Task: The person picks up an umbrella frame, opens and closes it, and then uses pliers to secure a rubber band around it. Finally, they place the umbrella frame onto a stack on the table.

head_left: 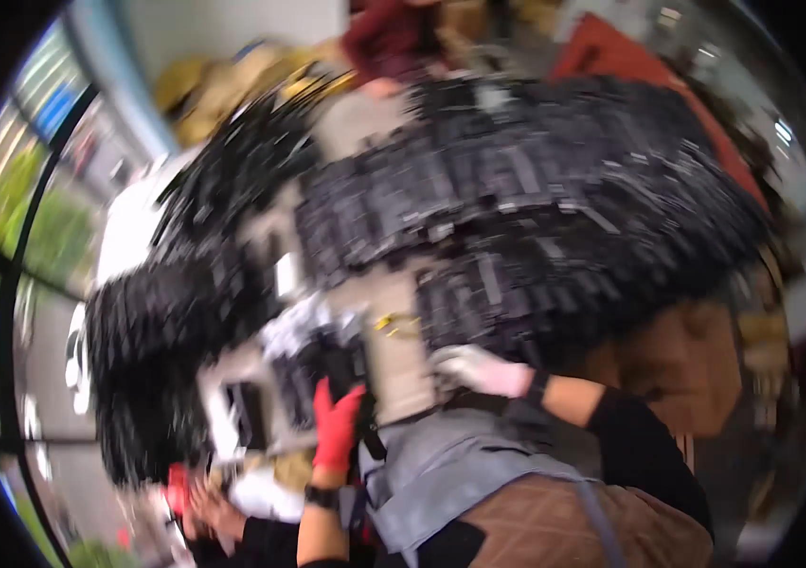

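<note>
Red fabric covers the left hand [337, 428], a glove raised upright at about six o'clock with its fingers against a dark flat piece [332, 364] on the pale worktop [394, 360]; motion blur hides whether the fingers close on it. At four o'clock from there, the right hand [479, 371] wears a whitish glove and rests at the worktop's near edge beside a stack of black parts [488, 303]; I cannot tell how far it is open, though it may be flat on the surface. Big heaps of small black flat pieces [536, 180] spread from nine through twelve to three o'clock around the hands. A small yellow item [386, 324] lies just above the hands. Another person's dark red sleeve [389, 38] shows at twelve o'clock.
</note>
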Demonstrator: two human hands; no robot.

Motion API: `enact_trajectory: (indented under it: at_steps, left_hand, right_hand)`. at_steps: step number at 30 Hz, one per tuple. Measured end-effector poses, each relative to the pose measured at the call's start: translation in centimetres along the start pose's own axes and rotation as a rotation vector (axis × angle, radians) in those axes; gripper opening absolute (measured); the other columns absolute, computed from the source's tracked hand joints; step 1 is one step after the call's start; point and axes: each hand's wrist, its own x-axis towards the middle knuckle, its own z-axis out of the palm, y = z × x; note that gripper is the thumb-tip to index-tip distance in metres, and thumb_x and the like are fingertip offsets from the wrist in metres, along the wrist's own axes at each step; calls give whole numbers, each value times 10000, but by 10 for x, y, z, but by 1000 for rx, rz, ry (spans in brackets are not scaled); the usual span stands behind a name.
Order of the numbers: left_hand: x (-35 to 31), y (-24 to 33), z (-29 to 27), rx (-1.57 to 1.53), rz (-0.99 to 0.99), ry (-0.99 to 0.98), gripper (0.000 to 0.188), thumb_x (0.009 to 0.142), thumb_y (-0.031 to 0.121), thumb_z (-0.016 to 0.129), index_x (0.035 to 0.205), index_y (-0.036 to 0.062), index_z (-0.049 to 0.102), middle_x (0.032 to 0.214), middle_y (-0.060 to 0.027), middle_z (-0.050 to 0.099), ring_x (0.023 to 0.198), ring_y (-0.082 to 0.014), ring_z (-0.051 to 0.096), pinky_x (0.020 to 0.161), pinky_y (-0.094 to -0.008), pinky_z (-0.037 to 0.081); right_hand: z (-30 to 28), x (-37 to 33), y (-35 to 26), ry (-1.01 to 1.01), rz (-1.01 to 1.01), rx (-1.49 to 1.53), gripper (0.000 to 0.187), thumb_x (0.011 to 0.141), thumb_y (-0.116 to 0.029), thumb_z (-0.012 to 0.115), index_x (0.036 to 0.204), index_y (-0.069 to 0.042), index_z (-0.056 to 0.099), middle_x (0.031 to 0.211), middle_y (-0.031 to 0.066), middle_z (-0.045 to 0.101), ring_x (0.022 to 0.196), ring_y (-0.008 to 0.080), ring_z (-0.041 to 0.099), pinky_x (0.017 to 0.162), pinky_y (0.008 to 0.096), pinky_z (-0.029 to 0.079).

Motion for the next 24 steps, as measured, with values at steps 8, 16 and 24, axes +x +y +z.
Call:
enact_trajectory:
  at_steps: [8, 16, 24]
  left_hand:
    - [-7, 80, 114, -839, 360, -717, 634, 928, 263, 597, 1459, 119, 282, 1023, -75, 611, 802, -192, 605, 721, -379, 525]
    - [-5, 103, 162, -744, 396, -714, 615, 937, 439, 554, 1405, 85, 372, 1149, -63, 593, 938, -197, 601, 881, -399, 498]
    - [-16, 153, 200, -545, 524, -316, 535, 975, 471, 471, 1361, 100, 468, 1215, -95, 619, 1054, -210, 613, 846, -303, 493]
  right_hand:
    - [60, -85, -50, -510, 7, 581, 470, 975, -372, 510, 1241, 15, 545, 856, 51, 632, 665, 106, 551, 559, 238, 441]
    - [21, -115, -86, -146, -490, 27, 500, 960, -413, 529, 1273, -24, 503, 693, 31, 582, 510, 169, 534, 498, 292, 465]
    - [17, -90, -141, 514, -1277, -959, 386, 884, -337, 629, 1049, 7, 567, 768, 193, 627, 614, 313, 636, 540, 389, 495]
